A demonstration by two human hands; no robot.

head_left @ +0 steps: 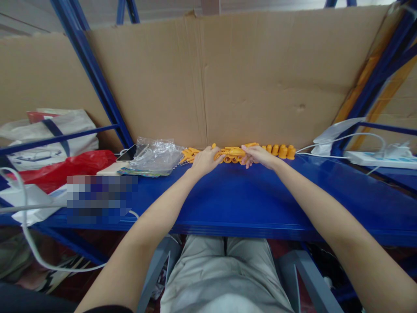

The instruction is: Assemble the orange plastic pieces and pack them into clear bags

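Reaching to the back of the blue shelf, both hands are among small yellow-orange plastic parts. My left hand (pixel 206 161) is closed, fingers curled around a yellow plastic piece (pixel 214 147); its exact kind is too small to tell. My right hand (pixel 260 156) pinches a thin yellow plastic piece (pixel 250 144) between thumb and fingers. Between the hands lie more yellow parts (pixel 233 152), some ring-shaped at the front. Several upright bottle-shaped yellow pieces (pixel 283 152) stand in rows right of my right hand. Slim yellow pieces (pixel 188 154) lie left of my left hand.
A cardboard sheet (pixel 260 78) walls the back of the blue shelf (pixel 241 195). Clear plastic bags (pixel 156 156) and a phone (pixel 134 153) lie left. Farther left are a red bag (pixel 74 167) and white cable (pixel 24 226). A power strip (pixel 384 160) is at right.
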